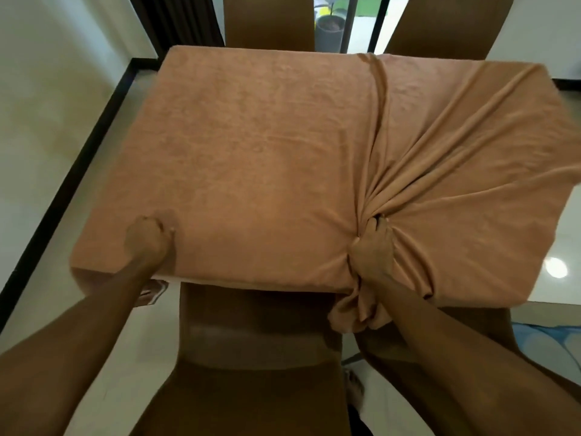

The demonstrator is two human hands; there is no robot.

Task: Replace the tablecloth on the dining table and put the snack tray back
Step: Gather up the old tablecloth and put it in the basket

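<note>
- Room: pale glossy floor point(37, 127) with a black strip point(78, 158) running along the left; window glass at the far side.
- Table: fully covered by a tan cloth point(251, 152); the tabletop itself is hidden. No tray shows in view.
- Cloth, left part: lies flat and smooth over the top, draped over the near edge.
- Left hand point(147, 239): near the near-left corner, closed in a fist, knuckles pressed on the cloth; whether any fabric is pinched inside cannot be told.
- Near chair point(257, 335): brown, pushed in below the near table edge, between the two forearms.
- Far chairs point(268, 20): two brown backs beyond the far edge, one at centre, one to the right.
- Pot point(330, 29): grey, outdoors behind the glass, between the far chairs; soil and a plant stem inside it.
- Right hand point(374, 247): at the near edge right of centre, fingers clamped around a gathered bunch of cloth; a tail of fabric hangs below the fist.
- Cloth, right part: folds fan out from the right hand toward the far and right edges.
- Blue fabric point(547, 344): on the floor at lower right, partly out of frame.
</note>
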